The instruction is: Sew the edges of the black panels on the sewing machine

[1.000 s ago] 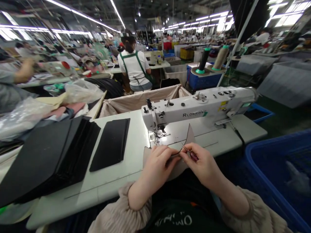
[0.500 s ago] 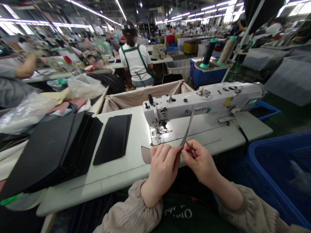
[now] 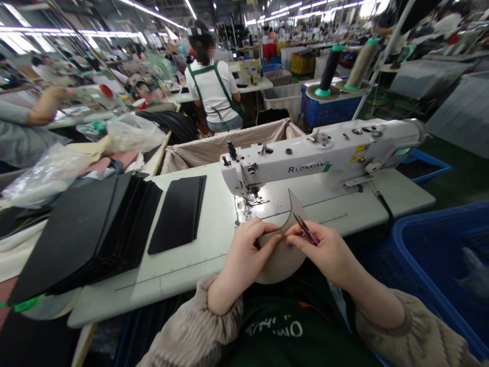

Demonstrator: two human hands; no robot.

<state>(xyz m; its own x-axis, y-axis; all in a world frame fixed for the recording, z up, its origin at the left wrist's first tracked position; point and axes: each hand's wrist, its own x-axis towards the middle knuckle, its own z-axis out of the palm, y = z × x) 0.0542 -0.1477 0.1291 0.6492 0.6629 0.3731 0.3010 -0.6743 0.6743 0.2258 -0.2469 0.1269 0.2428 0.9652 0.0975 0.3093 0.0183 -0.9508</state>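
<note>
A curved grey-beige piece of material (image 3: 282,262) is bent between my hands in front of the sewing machine (image 3: 305,163). My left hand (image 3: 250,250) grips its edge between thumb and fingers. Tucked in my right hand (image 3: 324,247) is a pair of thread snips (image 3: 305,230), blades pointing up and away from me. The right thumb and forefinger also pinch close to the edge of the piece, beside the left thumb. Whether they hold a thread there is too small to tell.
Left on the table lie a few black panels (image 3: 179,214) and a tall stack of black panels (image 3: 91,234). Two thread cones (image 3: 330,71) stand behind the machine. A blue basket (image 3: 420,265) is at my right. Ahead, a co-worker in a green apron (image 3: 214,92) faces away.
The piece has turned from edge-on so its broad face shows, and its lower part hangs beneath my hands. My left hand has rolled so its thumb shows. The snips now point up-left.
</note>
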